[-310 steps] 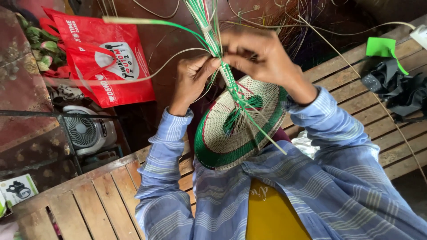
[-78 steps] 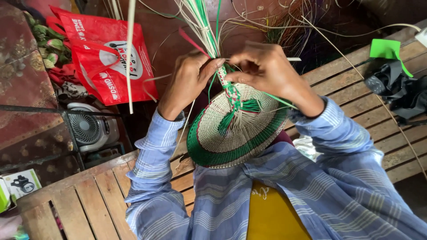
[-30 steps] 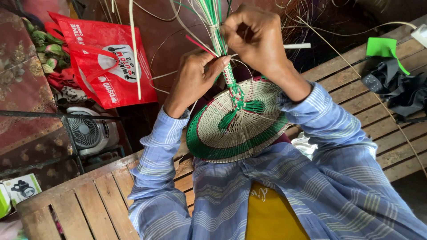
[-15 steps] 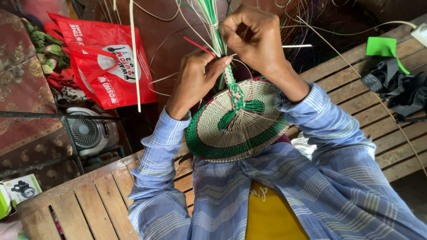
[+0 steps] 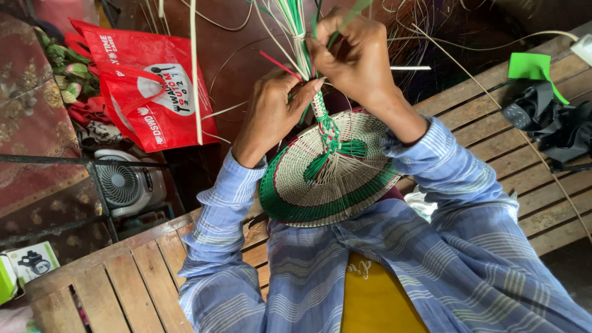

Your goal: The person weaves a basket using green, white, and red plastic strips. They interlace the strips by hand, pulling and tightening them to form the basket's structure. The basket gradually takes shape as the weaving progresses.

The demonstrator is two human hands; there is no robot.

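A round woven fan [image 5: 327,179], cream with green and red bands, rests against my lap. Its handle is a bundle of green and pale reed strands [image 5: 296,37] rising toward the top of the view. My left hand [image 5: 274,111] pinches the bundle just above the fan's woven neck. My right hand [image 5: 354,58] is closed around the strands a little higher, with a green strand between its fingers. A long pale strand [image 5: 195,68] hangs loose to the left.
I sit on a slatted wooden bench [image 5: 123,277]. A red shopping bag [image 5: 145,86] and a small white fan [image 5: 126,185] lie on the floor to the left. Dark cloth [image 5: 555,123] and a green sheet [image 5: 533,66] sit on the bench at right. Loose reeds [image 5: 468,49] spread behind.
My right hand has stayed high on the strand bundle while my left hand's fingers shifted slightly on the neck. The woven fan has tilted a little toward the left.
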